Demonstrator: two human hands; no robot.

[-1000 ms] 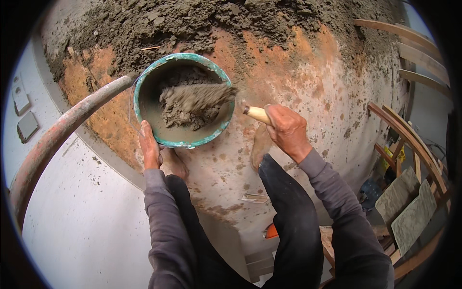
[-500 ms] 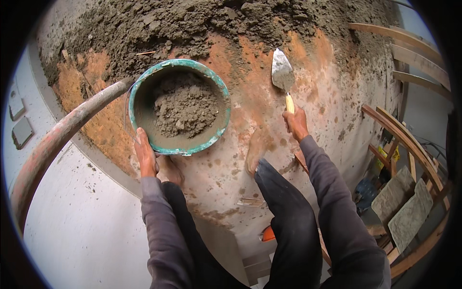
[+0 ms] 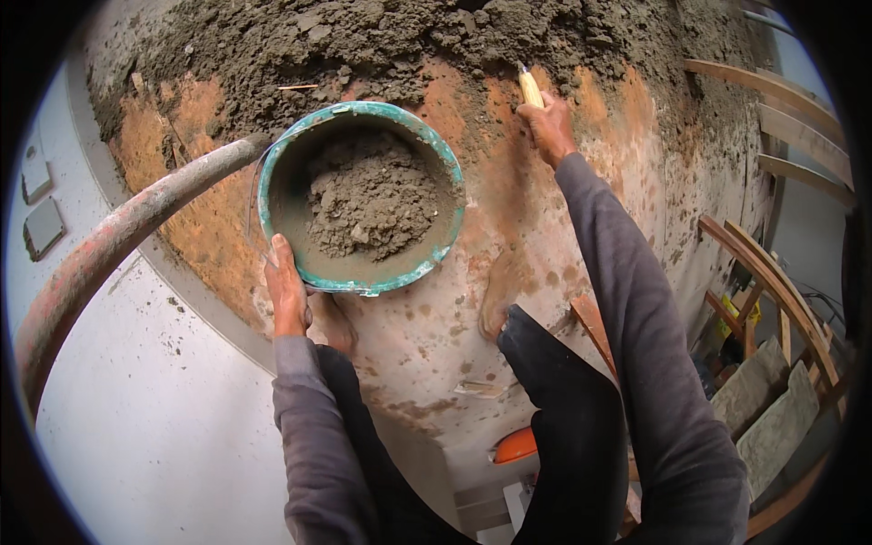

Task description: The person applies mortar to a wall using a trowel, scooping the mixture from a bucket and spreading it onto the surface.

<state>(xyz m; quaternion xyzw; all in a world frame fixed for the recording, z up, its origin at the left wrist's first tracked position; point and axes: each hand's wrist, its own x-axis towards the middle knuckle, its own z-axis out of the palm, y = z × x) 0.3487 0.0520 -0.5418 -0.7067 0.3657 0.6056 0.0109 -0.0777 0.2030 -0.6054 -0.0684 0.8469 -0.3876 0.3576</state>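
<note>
You had the work part-way through, by the look of it: the green-rimmed bucket [image 3: 287, 213] held a crumbly mound of grey-brown mix [image 3: 377, 204], with smeared inner wall showing around and above it. It was loaded, then, but not brimming. Far more loose material lay outside, in a broad, rough heap [image 3: 381, 45] along the top of the view, so most of what could be seen was out of the bucket. Between that heap and your feet, the orange-brown and pale floor surface [image 3: 427, 336] was spotted and smeared, though largely free of any thick layer.

Your left hand [image 3: 289, 286] was at the bucket's near-left side, its fingers reaching up against the outside by the rim; part of it was hidden, and I could not tell how tightly it was closed. Your right hand [image 3: 549, 127] was closed around a tool with a pale handle [image 3: 531, 89], at the near edge of the heap, to the right of the bucket. Its working end did not show clearly, so how much it carried could not be told. The bucket stood left of centre, beside the end of a thick, crusted hose [image 3: 136, 218]
</note>
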